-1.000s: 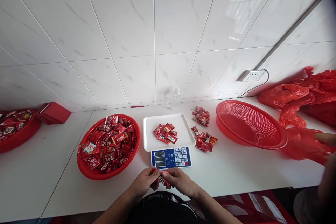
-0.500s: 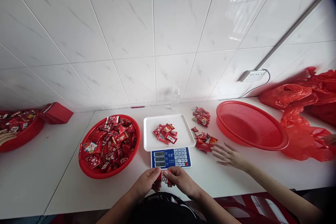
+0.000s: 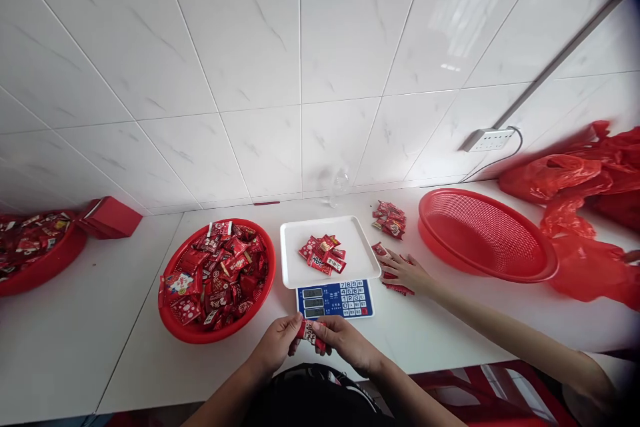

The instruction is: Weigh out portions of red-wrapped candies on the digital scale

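Note:
Between them, my left hand [image 3: 278,343] and my right hand [image 3: 345,341] pinch a small red candy packet [image 3: 311,332] in front of my body. Each hand is closed on one end of it. Just beyond stands a digital scale [image 3: 334,299] with a blue keypad. On its white tray [image 3: 295,273] lies a small heap of red candy packets [image 3: 324,255]. To the left, a red plastic basket [image 3: 173,327] is piled with similar packets. A co-worker's hand [image 3: 410,273] rests over a small pile of packets right of the scale.
Behind that hand lies another little pile of packets [image 3: 389,220]. A large red basket [image 3: 480,240] and red plastic bags [image 3: 590,260] are on the right. A power strip [image 3: 493,139] is on the tiled wall. Far left are a second filled basket [image 3: 55,263] and a red box [image 3: 111,217].
The co-worker's hand has moved left onto the packets beside the scale. The packet in my hands has tilted. The hand at the far-left basket is gone from view.

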{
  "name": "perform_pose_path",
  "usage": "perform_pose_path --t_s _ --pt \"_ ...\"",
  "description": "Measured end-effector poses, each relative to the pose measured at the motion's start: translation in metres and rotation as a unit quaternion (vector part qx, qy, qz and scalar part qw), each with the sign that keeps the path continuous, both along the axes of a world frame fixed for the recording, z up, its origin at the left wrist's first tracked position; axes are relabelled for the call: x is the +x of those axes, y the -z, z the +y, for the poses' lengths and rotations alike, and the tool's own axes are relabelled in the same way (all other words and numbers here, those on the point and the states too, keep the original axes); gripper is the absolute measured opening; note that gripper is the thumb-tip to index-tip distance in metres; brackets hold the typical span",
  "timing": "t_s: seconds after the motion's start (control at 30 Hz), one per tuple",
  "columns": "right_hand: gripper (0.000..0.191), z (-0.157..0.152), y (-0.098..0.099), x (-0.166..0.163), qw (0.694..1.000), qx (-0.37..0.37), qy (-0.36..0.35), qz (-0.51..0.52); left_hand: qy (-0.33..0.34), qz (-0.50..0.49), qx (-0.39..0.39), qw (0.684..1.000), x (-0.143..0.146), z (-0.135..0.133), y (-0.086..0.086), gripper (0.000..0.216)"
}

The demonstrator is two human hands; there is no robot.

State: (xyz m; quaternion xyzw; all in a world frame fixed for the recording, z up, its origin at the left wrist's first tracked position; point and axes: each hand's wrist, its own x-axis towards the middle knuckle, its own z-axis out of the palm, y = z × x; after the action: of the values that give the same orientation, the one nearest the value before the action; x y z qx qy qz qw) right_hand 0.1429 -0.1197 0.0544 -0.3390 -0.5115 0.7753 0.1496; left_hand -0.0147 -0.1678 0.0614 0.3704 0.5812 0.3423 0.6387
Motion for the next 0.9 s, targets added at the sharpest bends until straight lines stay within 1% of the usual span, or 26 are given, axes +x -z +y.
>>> perform_pose_path --t_s 0.13,0.23,0.3,0.43,0.5,0.6,0.77,0.83,0.9 --pt "0.049 -0.003 -0.006 -0.014 1.000 -0.008 0.013 -0.004 -0.012 0.004 0.010 1.000 -0.013 0.003 -0.004 0.055" --pt "0.050 -0.005 -0.012 -0.021 0.999 0.000 0.029 -0.020 -0.013 0.004 0.013 1.000 -0.019 0.008 -0.010 0.051" --pt "0.051 -0.006 -0.015 -0.024 0.998 0.009 0.042 -0.038 0.006 -0.014 0.023 1.000 -0.021 0.012 -0.017 0.049" --pt "0.051 -0.011 -0.013 -0.026 0.996 0.017 0.064 -0.060 0.068 -0.054 0.082 0.993 -0.026 0.018 -0.027 0.047" --pt "0.052 -0.015 -0.011 -0.027 0.995 0.019 0.069 -0.066 0.072 -0.050 0.096 0.992 -0.028 0.017 -0.026 0.046" --pt "0.052 -0.022 -0.009 -0.029 0.994 0.018 0.076 -0.070 0.071 -0.065 0.087 0.991 -0.030 0.012 -0.020 0.045" --pt "0.050 -0.027 -0.012 -0.031 0.996 -0.004 0.075 -0.044 0.017 -0.080 0.001 0.997 -0.033 0.006 -0.008 0.046" --pt "0.050 -0.027 -0.013 -0.031 0.996 -0.007 0.079 -0.046 0.034 -0.081 0.006 0.996 -0.035 0.006 -0.008 0.048" --pt "0.050 -0.027 -0.013 -0.031 0.995 0.003 0.081 -0.054 0.065 -0.074 0.042 0.994 -0.036 0.008 -0.010 0.048"
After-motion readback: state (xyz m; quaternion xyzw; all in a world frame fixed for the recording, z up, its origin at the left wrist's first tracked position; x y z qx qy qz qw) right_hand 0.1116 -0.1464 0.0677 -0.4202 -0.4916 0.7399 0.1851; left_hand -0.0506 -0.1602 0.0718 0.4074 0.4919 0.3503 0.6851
